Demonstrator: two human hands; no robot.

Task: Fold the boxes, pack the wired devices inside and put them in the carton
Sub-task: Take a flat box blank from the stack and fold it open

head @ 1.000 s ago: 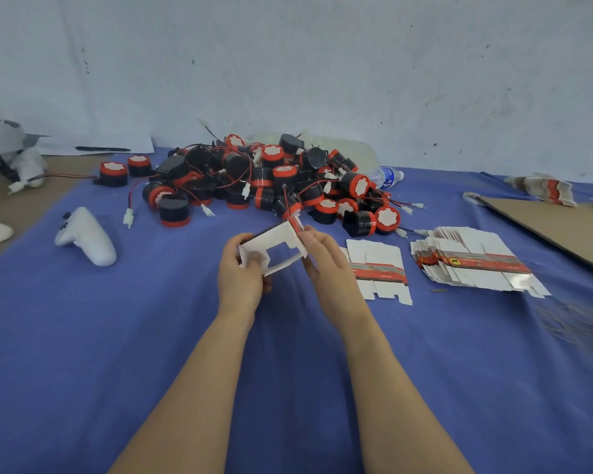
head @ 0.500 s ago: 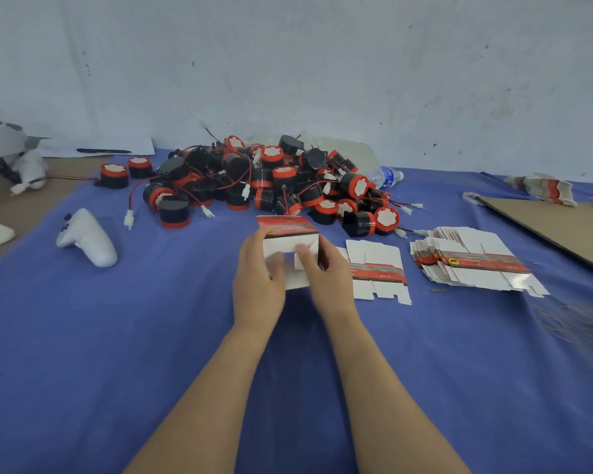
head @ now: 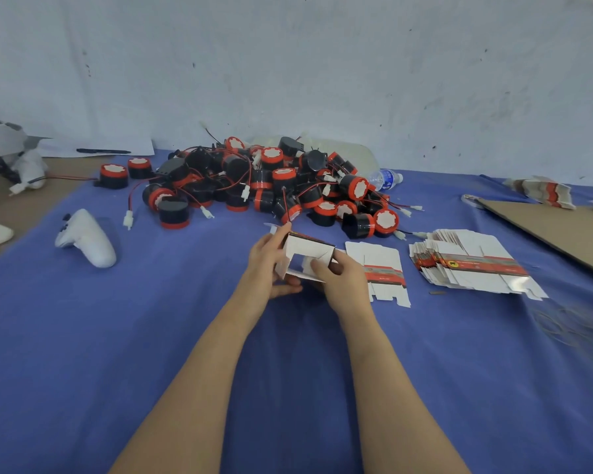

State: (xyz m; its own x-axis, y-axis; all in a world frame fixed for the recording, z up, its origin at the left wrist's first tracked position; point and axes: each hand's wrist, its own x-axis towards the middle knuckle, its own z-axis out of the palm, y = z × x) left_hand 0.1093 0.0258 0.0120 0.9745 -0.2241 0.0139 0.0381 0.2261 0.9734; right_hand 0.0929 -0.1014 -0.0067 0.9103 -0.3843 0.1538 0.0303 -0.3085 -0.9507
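Observation:
A small white box (head: 300, 249) with a red and dark band is half folded and held above the blue cloth, its open end toward me. My left hand (head: 267, 268) grips its left side and my right hand (head: 339, 280) pinches its right flaps. Behind lies a pile of black and red wired devices (head: 271, 186). One flat box blank (head: 380, 268) lies just right of my right hand. Further right sits a stack of flat blanks (head: 469, 265).
A white controller (head: 86, 239) lies on the blue cloth (head: 151, 336) at the left. A flat brown cardboard sheet (head: 555, 230) lies at the right edge. A water bottle (head: 386, 177) rests behind the pile. Paper and a pen (head: 103, 151) sit far left by the wall.
The box has been turned in my hands: its banded face pointed up half a second ago, now its open white inside faces me. Both hands shifted slightly right.

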